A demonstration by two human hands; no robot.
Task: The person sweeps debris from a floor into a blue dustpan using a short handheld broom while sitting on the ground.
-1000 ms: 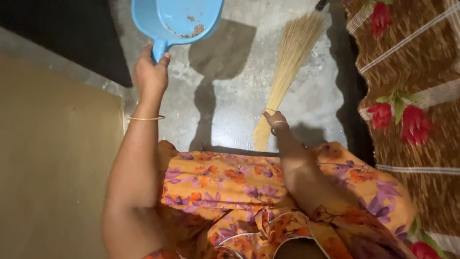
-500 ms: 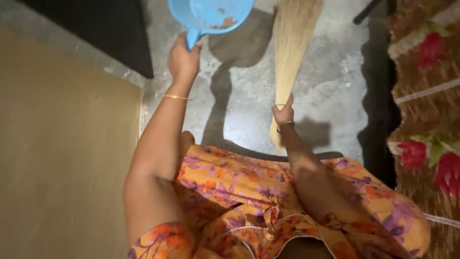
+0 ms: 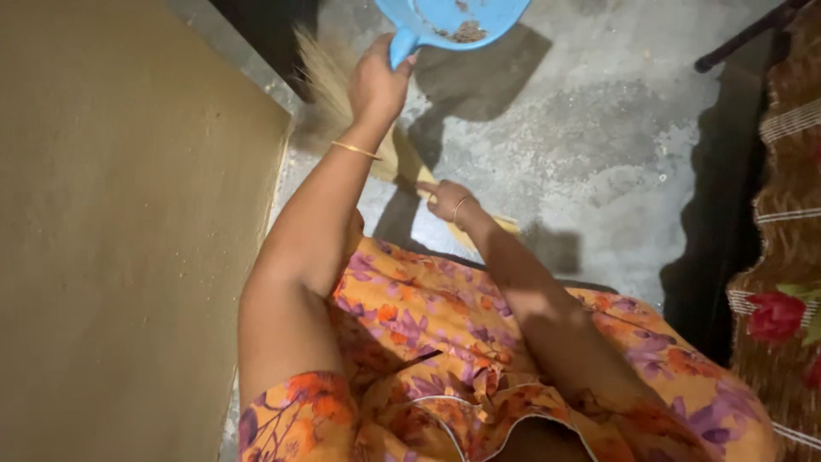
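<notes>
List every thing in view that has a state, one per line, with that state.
Dustpan: held up off the floor by its handle, brownish dirt inside.
Broom: gripped near its bound end, bristles pointing toward the tan panel, partly behind the left arm.
Left hand: closed on the dustpan handle.
Right hand: closed on the broom.
Floor: bare concrete, patchy.
Rug: lying flat at the right edge.
</notes>
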